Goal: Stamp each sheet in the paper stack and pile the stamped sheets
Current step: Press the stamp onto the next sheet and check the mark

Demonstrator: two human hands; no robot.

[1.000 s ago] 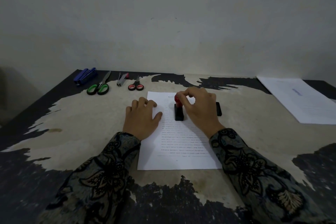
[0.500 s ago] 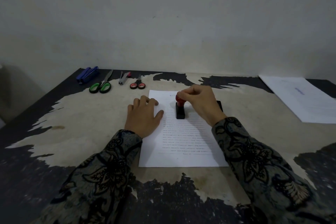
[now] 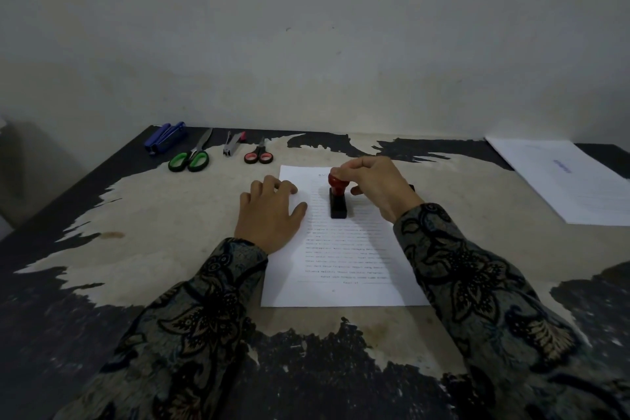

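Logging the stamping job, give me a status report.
Left hand flat on printed white sheet. Right hand grips red-handled black stamp, standing on sheet. Nothing in the way.

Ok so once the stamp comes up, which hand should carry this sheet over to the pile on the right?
Probably the left hand. It rests flat on the sheet and holds nothing, while the right hand grips the stamp. The pile lies on the right, so it must reach across.
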